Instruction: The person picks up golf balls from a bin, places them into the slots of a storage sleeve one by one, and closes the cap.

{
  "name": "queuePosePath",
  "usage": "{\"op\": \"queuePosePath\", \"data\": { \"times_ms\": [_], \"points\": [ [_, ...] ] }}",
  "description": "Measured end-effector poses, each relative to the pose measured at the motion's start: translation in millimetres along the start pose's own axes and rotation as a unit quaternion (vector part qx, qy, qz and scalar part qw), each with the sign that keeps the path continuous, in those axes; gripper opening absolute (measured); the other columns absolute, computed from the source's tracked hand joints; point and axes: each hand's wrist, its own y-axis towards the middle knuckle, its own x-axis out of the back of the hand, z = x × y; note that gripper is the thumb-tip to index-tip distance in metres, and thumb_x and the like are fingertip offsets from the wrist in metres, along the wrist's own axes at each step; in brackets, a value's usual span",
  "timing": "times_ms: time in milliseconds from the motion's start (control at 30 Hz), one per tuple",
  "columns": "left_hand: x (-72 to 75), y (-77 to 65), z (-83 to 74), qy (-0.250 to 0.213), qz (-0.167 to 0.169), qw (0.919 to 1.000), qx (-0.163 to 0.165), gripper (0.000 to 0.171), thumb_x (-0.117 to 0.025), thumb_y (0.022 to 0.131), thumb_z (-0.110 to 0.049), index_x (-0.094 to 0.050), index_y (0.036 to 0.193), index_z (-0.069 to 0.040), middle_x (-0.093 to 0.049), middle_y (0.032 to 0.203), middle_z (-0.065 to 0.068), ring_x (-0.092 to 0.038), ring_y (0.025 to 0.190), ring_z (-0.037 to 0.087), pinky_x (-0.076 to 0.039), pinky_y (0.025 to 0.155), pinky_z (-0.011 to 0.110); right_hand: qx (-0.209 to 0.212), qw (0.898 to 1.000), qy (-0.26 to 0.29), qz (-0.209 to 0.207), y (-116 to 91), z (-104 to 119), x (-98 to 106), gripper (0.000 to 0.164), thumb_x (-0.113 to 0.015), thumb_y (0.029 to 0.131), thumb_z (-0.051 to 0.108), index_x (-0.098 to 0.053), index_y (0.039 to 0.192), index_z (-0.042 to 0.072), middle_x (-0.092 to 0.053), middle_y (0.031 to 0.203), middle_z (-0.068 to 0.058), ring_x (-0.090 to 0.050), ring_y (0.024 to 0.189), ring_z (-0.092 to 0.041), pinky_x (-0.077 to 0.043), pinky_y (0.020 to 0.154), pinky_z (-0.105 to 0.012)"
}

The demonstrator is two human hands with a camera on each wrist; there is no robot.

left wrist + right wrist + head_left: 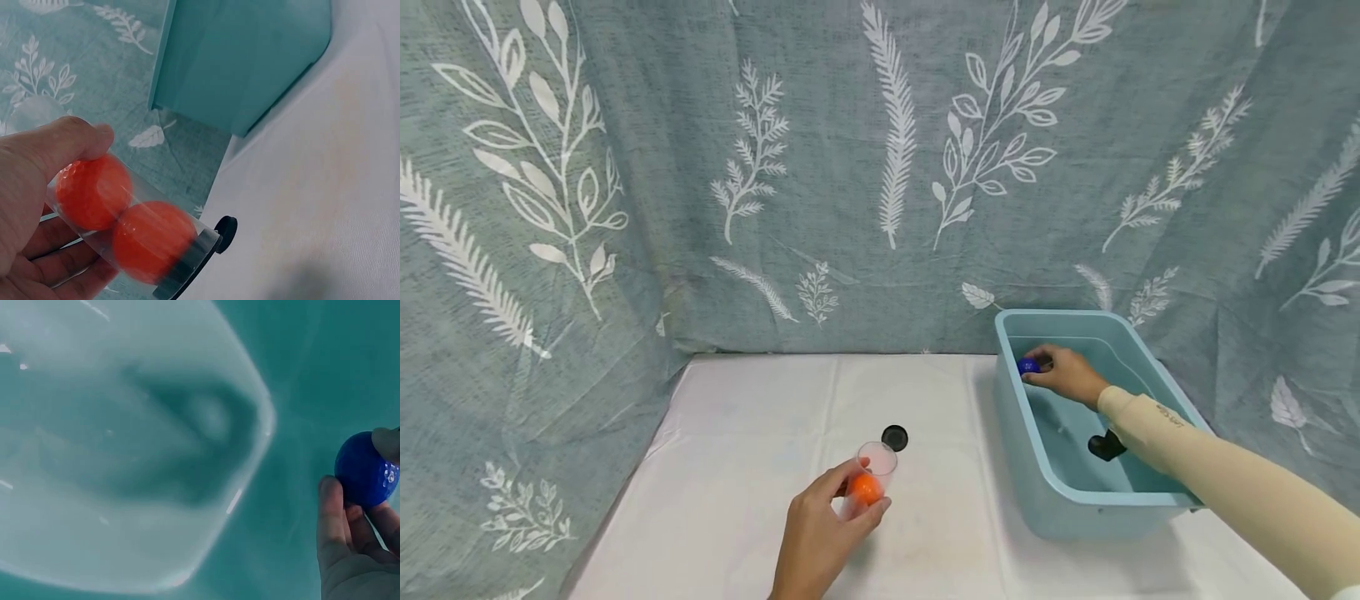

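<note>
My left hand [827, 517] grips a clear plastic tube [877, 460] above the white table. Inside it, the left wrist view shows two orange golf balls [155, 240], one against the other, and a black base at one end. The tube's upper rim looks uncovered in the head view. A round black cap [895, 438] lies on the table just beyond the tube. My right hand [1067, 375] reaches into the light blue bin [1033, 433] and pinches a blue golf ball [365, 469] between thumb and fingers, close to the bin's left wall.
The bin stands at the table's right side, its walls rising around my right hand. A white cloth [760, 442] covers the table. Behind and to the sides hangs a grey-green leaf-patterned curtain [835, 167]. A black device [1107, 446] sits at my right wrist.
</note>
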Motion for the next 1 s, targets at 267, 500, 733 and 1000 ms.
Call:
{"op": "queuePosePath", "data": {
  "times_ms": [267,500,733,1000],
  "points": [
    [-5.2,-0.7,-0.6,0.001,-0.001,1.0000,-0.008,0.045,-0.092,0.075,-0.027,-0.074,0.116,-0.018,-0.071,0.104,-0.013,-0.063,0.087,0.005,-0.055,0.084,0.032,0.001,1.000,0.017,-0.012,-12,4,16,0.052,-0.068,0.099,0.026,-0.053,0.137,-0.006,-0.062,0.124,-0.025,-0.062,0.112,-0.037,-0.055,0.088,-0.046],
    [-6.2,0.0,-2.3,-0.005,-0.012,0.9997,-0.021,0.043,-0.093,0.074,-0.025,-0.075,0.113,-0.017,-0.072,0.104,-0.012,-0.064,0.086,0.006,-0.055,0.082,0.031,-0.014,0.998,0.049,-0.033,-29,23,26,0.059,-0.067,0.098,0.036,-0.050,0.142,0.000,-0.059,0.132,-0.025,-0.059,0.119,-0.037,-0.051,0.095,-0.050],
    [-5.6,4.2,-7.1,-0.010,-0.010,0.9995,-0.030,0.043,-0.091,0.076,-0.026,-0.075,0.114,-0.017,-0.072,0.104,-0.012,-0.066,0.087,0.007,-0.056,0.083,0.032,-0.010,0.993,0.101,-0.055,-44,42,45,0.063,-0.067,0.099,0.038,-0.046,0.145,0.001,-0.052,0.139,-0.025,-0.052,0.127,-0.039,-0.047,0.101,-0.054],
    [-6.9,6.0,-13.9,-0.016,0.007,0.9998,-0.011,0.044,-0.091,0.077,-0.027,-0.074,0.116,-0.016,-0.072,0.104,-0.010,-0.065,0.088,0.008,-0.057,0.083,0.038,0.016,0.988,0.138,-0.067,-63,70,53,0.066,-0.070,0.095,0.043,-0.047,0.145,0.007,-0.054,0.141,-0.020,-0.052,0.131,-0.035,-0.044,0.105,-0.054]
  ]
}}
